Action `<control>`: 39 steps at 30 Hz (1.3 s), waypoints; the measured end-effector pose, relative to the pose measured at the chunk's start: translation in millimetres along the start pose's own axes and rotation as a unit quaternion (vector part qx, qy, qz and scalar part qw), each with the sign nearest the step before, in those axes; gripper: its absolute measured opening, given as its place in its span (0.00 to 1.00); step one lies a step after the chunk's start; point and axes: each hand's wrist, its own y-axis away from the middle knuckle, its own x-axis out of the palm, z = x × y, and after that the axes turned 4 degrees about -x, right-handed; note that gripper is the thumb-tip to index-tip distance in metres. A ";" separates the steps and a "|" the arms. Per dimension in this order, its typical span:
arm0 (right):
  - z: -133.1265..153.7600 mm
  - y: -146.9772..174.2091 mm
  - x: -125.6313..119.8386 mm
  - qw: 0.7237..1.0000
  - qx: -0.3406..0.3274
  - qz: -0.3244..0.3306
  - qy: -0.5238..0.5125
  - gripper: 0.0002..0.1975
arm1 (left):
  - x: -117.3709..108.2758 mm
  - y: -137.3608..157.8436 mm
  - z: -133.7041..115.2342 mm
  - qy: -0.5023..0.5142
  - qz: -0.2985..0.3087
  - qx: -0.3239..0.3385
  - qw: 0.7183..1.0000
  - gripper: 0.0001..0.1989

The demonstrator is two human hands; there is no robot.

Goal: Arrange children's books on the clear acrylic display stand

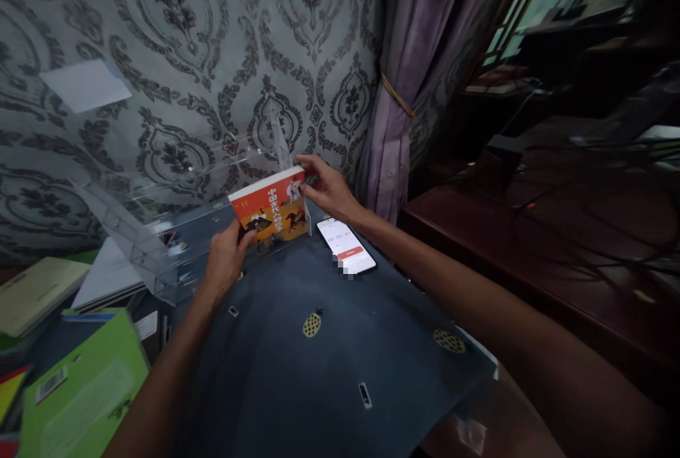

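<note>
An orange-red book (270, 207) with Chinese characters and dark animal figures on its cover stands upright at the right part of a clear plastic rack (154, 263). My left hand (227, 251) grips the book at its lower left edge, thumb on the front cover. At the upper right corner, my right hand (328, 187) has its fingers closed on the book's edge. The fingers behind the book are hidden. How the book's bottom rests on the rack cannot be made out clearly.
A phone (346, 245) showing a timer lies right of the book on the dark pineapple-print tablecloth (297, 373). Green book (85, 380) and a beige book (40, 292) lie at left. Behind are patterned wallpaper and a tied purple curtain (396, 104); a dark red surface (504, 267) is at right.
</note>
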 end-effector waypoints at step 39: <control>-6.9 30.0 29.4 0.963 0.183 -0.031 0.197 0.16 | -4.4 26.1 -19.6 -0.137 0.084 -0.104 0.982 0.14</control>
